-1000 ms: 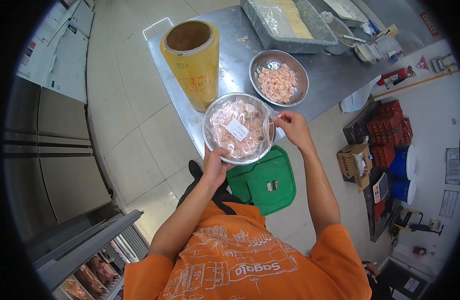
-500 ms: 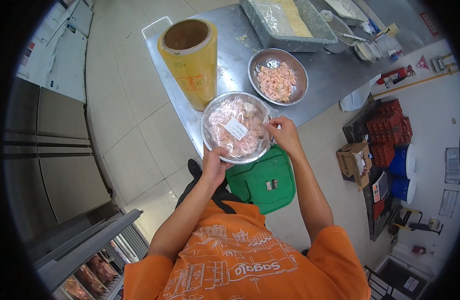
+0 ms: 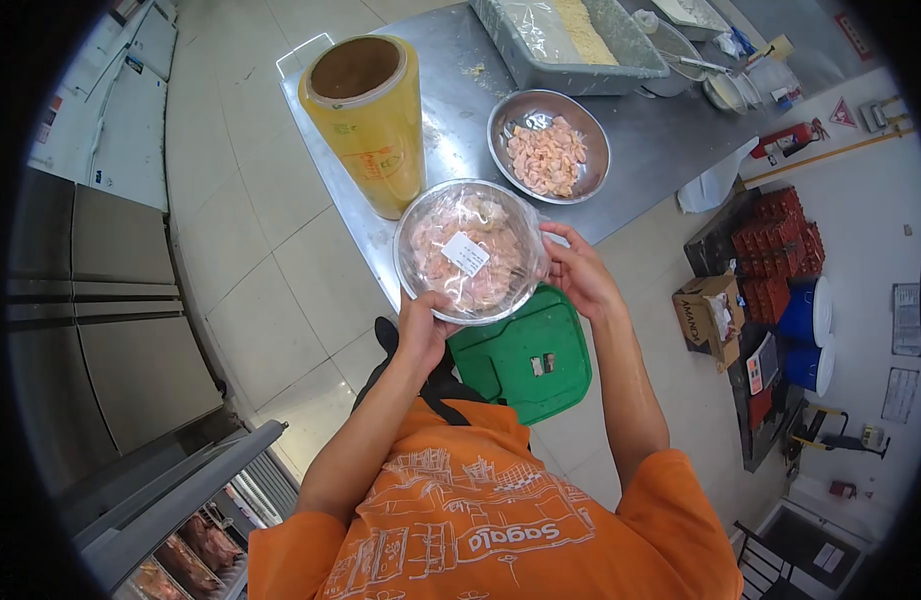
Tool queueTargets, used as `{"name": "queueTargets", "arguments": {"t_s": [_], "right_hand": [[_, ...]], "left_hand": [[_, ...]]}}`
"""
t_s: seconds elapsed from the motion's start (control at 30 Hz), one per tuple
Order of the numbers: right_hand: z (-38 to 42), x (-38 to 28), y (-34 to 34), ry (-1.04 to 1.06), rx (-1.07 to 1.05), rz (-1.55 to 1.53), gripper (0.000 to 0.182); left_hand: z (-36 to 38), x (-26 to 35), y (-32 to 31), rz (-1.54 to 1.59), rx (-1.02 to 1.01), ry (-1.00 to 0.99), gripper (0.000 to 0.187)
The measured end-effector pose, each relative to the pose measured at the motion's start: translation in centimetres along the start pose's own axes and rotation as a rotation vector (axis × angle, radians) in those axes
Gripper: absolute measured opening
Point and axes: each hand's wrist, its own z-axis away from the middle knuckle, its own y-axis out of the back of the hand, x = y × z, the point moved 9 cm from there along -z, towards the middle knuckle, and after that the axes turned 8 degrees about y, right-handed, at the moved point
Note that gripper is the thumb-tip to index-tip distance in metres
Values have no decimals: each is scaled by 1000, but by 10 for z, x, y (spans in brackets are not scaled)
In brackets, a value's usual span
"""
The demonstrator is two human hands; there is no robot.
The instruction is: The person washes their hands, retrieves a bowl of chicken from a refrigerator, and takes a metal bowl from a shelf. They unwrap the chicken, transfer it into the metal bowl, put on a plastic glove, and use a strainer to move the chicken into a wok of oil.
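Note:
I hold a metal bowl (image 3: 470, 250) of pink raw meat, covered in cling film with a small white label on top, just above the near edge of the steel table (image 3: 460, 100). My left hand (image 3: 423, 325) grips its near rim from below. My right hand (image 3: 572, 270) cups its right side, fingers on the film. A second metal bowl (image 3: 548, 146) of pink pieces sits uncovered on the table behind it. A large yellow roll of cling film (image 3: 365, 120) stands upright to the left.
A grey tub (image 3: 570, 45) covered with film sits at the table's far side, with small containers (image 3: 720, 85) beside it. A green bin lid (image 3: 525, 360) is on the floor below the bowl. Steel fridges (image 3: 110, 300) stand left; red crates (image 3: 775, 250) and blue drums right.
My right hand moved from pinching the film at the bowl's right rim to cupping the bowl's side. The bowl shifted slightly left and up.

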Motion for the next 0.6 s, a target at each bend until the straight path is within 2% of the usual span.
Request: {"name": "queueTargets", "arguments": {"t_s": [0.13,0.23,0.33,0.43,0.6], "right_hand": [[-6,5,-2,-36,-64,48,29],[-11,10,8,35,-33,-94,26],[-15,11,23,144,50,-242,23],[-15,12,46,317,238,-144,20],[-28,50,69,454,298,-240,15]], "left_hand": [[2,2,-2,-12,7,-10,74],[5,3,-4,-8,12,-4,73],[6,3,-10,-9,8,-17,75],[5,-1,-12,-55,35,-31,75],[6,-1,-18,-53,60,-32,76]]}}
